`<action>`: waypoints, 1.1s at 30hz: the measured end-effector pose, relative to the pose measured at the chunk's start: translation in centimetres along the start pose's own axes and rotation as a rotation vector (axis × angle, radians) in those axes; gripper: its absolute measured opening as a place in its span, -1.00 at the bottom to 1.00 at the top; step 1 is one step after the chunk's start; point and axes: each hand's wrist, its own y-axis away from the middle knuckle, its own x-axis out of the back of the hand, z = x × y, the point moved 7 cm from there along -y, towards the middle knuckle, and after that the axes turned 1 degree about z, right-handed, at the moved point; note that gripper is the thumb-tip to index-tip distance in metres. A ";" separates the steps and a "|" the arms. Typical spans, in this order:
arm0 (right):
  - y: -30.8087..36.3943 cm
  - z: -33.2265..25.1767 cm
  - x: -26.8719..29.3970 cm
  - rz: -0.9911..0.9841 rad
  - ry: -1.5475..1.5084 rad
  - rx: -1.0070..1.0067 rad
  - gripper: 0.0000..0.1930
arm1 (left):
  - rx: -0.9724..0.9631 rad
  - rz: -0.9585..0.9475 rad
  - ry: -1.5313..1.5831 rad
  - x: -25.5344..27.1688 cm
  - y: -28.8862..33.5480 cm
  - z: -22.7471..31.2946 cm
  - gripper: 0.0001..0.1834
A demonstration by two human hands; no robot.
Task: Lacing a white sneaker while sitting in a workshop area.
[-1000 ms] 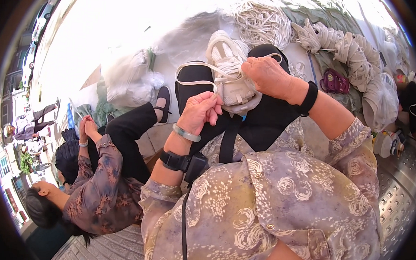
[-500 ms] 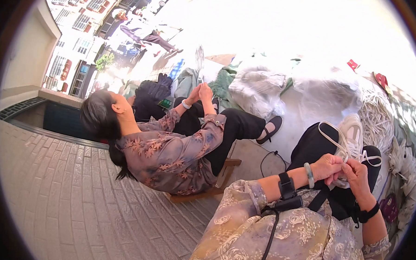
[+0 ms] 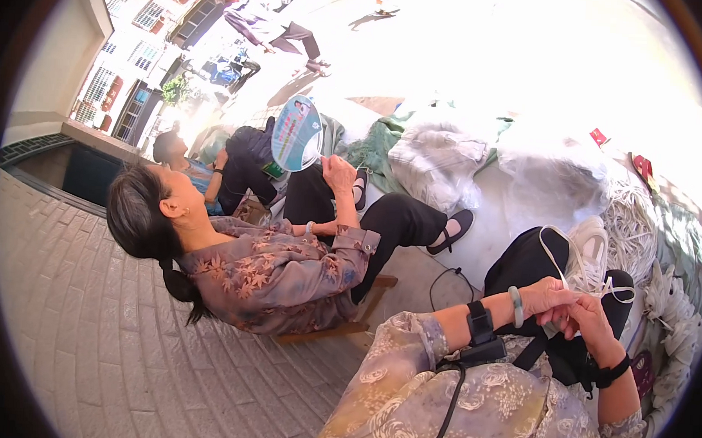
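Brick paving: Pale slabs spread across the lower left, beside the seated pair.
Co-worker: A person in a leaf-patterned shirt sat on a low wooden stool, to the wearer's left.
Black trousers: The wearer's knees, below a floral shirt, served as a workbench.
Wrapped bundle: White goods in clear plastic lay beyond the co-worker's foot.
Lace heap: A tangle of off-white cords lay just past the wearer's knees.
Fan: A blue, printed hand fan stood raised in the co-worker's grasp.
Shoe: The pale sneaker lay between the wearer's knees, its toe pointing away.
Left hand: Thumb and fingertips pinched the lace near the shoe.
Right hand: Its fingers met the left's; whether they were closed on anything could not be told.
Lace: The off-white cord looped out on both sides of the shoe.
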 end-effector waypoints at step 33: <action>3.6 2.7 8.8 0.536 0.610 0.276 -0.66 | -0.194 0.460 -0.277 2.8 -1.2 -0.2 -0.87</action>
